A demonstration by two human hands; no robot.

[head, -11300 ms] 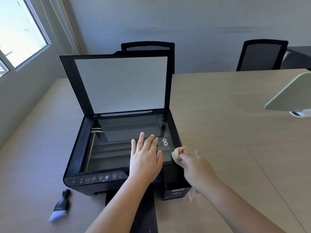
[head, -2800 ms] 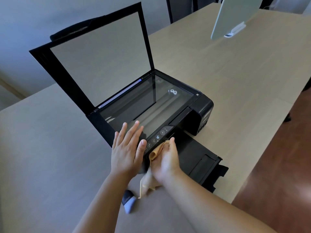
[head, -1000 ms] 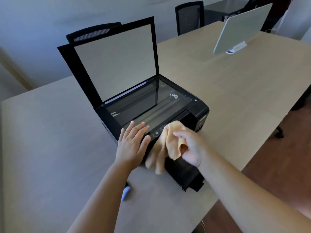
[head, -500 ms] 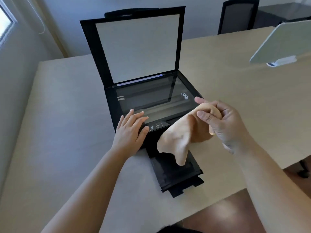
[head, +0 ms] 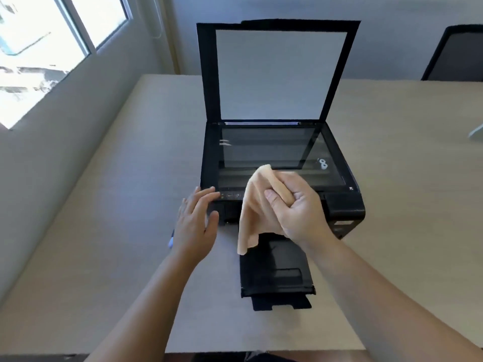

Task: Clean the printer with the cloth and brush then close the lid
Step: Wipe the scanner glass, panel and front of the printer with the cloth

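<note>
A black printer (head: pixel 342 207) stands on the table with its scanner lid (head: pixel 279 74) raised upright and the glass bed (head: pixel 269 150) exposed. My right hand (head: pixel 298 212) is lifted over the printer's front edge and grips a peach cloth (head: pixel 254 210), which hangs down in front of the control panel. My left hand (head: pixel 196 223) rests with spread fingers at the printer's front left corner, fingertips on the panel edge. Only a blue sliver of the brush (head: pixel 171 240) shows on the table beside my left wrist.
The printer's black output tray (head: pixel 277 278) sticks out toward me, near the table's front edge (head: pixel 209 348). A window and wall close off the left side. A dark chair (head: pixel 457 56) stands behind the table at the far right.
My right hand has swung the cloth from the printer's right side to over its front middle. My left hand has slid back to the front left corner. The view turned to face the printer squarely.
</note>
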